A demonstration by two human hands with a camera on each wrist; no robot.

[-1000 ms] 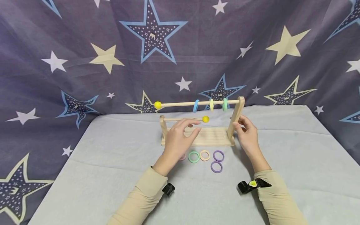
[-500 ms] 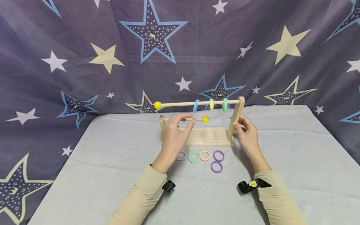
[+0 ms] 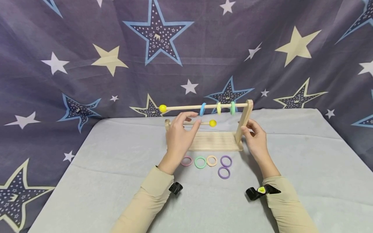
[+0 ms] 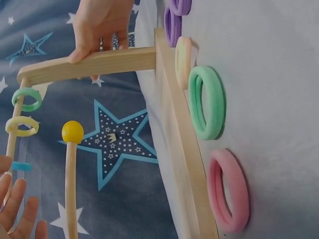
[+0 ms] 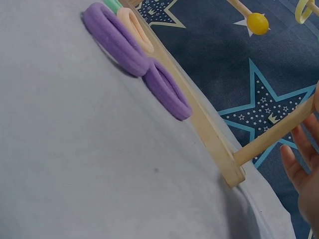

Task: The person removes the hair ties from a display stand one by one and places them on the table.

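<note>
A wooden stand (image 3: 215, 141) has a tall upright at the right and a short one at the left, each bearing a rod tipped with a yellow ball. On the upper rod hang a blue hair tie (image 3: 202, 109), a yellow hair tie (image 3: 219, 108) and a green hair tie (image 3: 232, 108). My left hand (image 3: 179, 136) is raised before the lower rod, thumb and forefinger apart, fingertips just beside the blue hair tie; whether they touch it is unclear. With thumb and fingers, my right hand (image 3: 255, 139) grips the tall upright (image 5: 274, 133).
In front of the stand lie a pink hair tie (image 4: 228, 190), a green one (image 3: 200, 162), a peach one (image 3: 211, 160) and two purple hair ties (image 3: 224, 172). Grey cloth (image 3: 96, 191) covers the table; a star-patterned curtain (image 3: 204, 71) hangs behind.
My left hand has moved left along the lower rod, then up toward the upper rod, uncovering the pink hair tie. My right hand keeps its grip on the upright.
</note>
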